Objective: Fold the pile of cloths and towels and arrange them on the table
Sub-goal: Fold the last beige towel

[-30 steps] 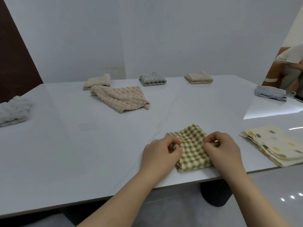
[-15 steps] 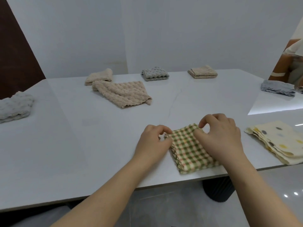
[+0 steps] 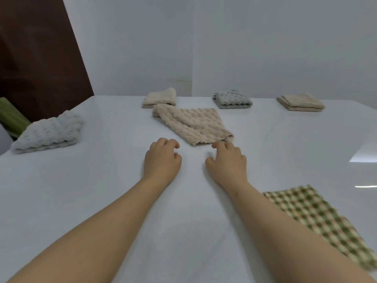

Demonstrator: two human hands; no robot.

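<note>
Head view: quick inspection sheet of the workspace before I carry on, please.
Surface: table, white and glossy.
Job's things: checked cloth folded, near right; spread towel unfolded, mid-table; beige fold, grey fold and tan fold in a row along the far side; pale towel roughly folded, at left.
Clutter: nothing seen.
Grippers: left hand and right hand loosely curled, holding nothing, just short of the spread towel.
Cables: nothing seen.
Surroundings: wall pale; brown panel at left; green object at far left, unclear what.
</note>
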